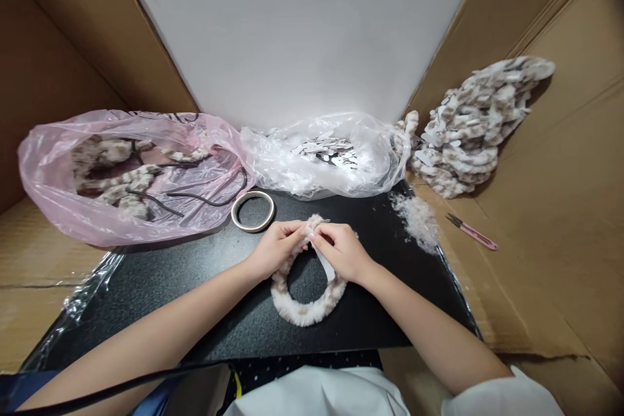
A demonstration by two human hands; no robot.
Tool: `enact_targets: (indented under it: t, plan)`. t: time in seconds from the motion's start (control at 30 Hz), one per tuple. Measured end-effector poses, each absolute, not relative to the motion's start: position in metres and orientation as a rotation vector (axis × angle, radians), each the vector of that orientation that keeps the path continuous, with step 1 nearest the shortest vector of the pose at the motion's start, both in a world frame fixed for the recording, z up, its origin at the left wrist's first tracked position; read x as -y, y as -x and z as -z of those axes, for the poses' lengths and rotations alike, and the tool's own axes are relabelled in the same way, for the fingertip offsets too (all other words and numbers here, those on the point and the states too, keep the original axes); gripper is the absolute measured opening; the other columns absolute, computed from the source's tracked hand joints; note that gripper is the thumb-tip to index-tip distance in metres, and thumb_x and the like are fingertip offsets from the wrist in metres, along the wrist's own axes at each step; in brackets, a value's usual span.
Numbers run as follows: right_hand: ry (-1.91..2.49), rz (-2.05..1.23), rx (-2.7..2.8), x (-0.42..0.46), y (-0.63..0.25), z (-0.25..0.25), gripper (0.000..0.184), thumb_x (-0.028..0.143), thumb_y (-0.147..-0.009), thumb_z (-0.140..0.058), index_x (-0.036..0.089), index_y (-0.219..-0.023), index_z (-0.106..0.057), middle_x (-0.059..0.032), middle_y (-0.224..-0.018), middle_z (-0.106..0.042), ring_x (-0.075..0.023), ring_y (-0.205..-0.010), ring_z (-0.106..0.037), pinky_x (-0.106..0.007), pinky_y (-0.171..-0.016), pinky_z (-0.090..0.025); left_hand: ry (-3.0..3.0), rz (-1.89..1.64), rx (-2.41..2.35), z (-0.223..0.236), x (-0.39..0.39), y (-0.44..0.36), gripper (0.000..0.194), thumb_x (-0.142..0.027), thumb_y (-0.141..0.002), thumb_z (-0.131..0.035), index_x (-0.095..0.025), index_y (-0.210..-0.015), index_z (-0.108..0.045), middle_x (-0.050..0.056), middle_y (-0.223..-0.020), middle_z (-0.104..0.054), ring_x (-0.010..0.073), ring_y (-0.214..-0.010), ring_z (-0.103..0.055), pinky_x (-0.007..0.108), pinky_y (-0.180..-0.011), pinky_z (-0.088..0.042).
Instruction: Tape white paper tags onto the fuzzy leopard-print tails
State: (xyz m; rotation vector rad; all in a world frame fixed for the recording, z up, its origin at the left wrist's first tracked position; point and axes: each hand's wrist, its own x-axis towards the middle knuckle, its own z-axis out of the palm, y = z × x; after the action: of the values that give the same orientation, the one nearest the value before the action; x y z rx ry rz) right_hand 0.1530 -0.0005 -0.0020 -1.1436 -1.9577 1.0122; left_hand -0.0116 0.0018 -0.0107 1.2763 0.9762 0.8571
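Observation:
A fluffy white-and-beige headband (pixel 305 313) forms a ring on the black table in front of me. My left hand (pixel 275 248) pinches its top from the left, fingers closed. From the other side, my right hand (pixel 345 253) is closed at the same spot, thumb and fingertips almost touching those of the left. A white card tag (pixel 324 265) hangs from under the right fingers into the ring. The fingers partly cover what lies between them, so the exact grip on the tag's end is hidden.
A roll of tape (pixel 253 229) lies left of my hands. Behind are a pink bag (pixel 214 127) with fluffy pieces and black cords, and a clear bag (pixel 273 169) of white tags. At right: tagged headbands (pixel 482 117), loose fluff (pixel 418 221) and pink-handled thread snips (pixel 478 235). Cardboard walls surround the table.

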Motion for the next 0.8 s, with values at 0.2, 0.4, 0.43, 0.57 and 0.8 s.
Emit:
enact_targets:
  t: [0.2,0.4,0.43,0.57,0.8]
  plan:
    - [1.251,-1.091,1.849,0.001,-0.154,0.005,0.029,0.029,-0.084,-0.057,0.015,-0.059,-0.059,0.0021,-0.054,-0.054,-0.0095,-0.052,-0.044,-0.022,-0.051,-0.031,-1.553,-0.763,-0.898,0.004,-0.005,0.021,0.033,-0.043,-0.088,-0.055,-0.015,-0.075,-0.068,0.003,-0.075,-0.053,0.0168,-0.074,-0.049,0.027,-0.071,-0.039]
    - [1.325,-1.061,1.787,0.0,-0.154,0.011,0.032,0.032,-0.08,-0.057,0.016,-0.053,-0.053,0.0033,-0.051,-0.048,-0.0097,-0.05,-0.04,-0.023,-0.048,-0.027,-1.656,-0.682,-0.858,-0.007,-0.003,0.023,0.027,-0.038,-0.089,-0.053,-0.018,-0.086,-0.071,0.004,-0.083,-0.052,0.0202,-0.085,-0.048,0.029,-0.081,-0.038]
    - [1.324,-1.064,1.779,0.0,-0.154,0.012,0.032,0.032,-0.08,-0.056,0.016,-0.053,-0.053,0.0033,-0.051,-0.048,-0.0098,-0.05,-0.041,-0.023,-0.048,-0.027,-1.658,-0.682,-0.862,-0.007,-0.002,0.023,0.028,-0.04,-0.089,-0.053,-0.017,-0.089,-0.071,0.004,-0.083,-0.052,0.0201,-0.085,-0.047,0.029,-0.081,-0.038]
    - [1.329,-1.067,1.759,0.0,-0.153,0.012,0.033,0.034,-0.08,-0.058,0.016,-0.053,-0.055,0.0027,-0.05,-0.049,-0.0102,-0.051,-0.042,-0.022,-0.048,-0.028,-1.622,-0.727,-0.891,-0.003,-0.003,0.022,0.037,-0.046,-0.091,-0.05,-0.016,-0.083,-0.07,0.004,-0.083,-0.052,0.0199,-0.085,-0.047,0.03,-0.082,-0.038]
    - [1.264,-1.114,1.805,-0.006,-0.165,-0.001,0.025,0.037,-0.076,-0.067,0.015,-0.065,-0.063,0.0017,-0.058,-0.057,-0.0111,-0.054,-0.048,-0.023,-0.052,-0.036,-1.599,-0.854,-0.973,-0.005,-0.004,0.024,0.034,-0.042,-0.09,-0.055,-0.016,-0.079,-0.073,0.002,-0.072,-0.049,0.0166,-0.072,-0.045,0.028,-0.071,-0.037]
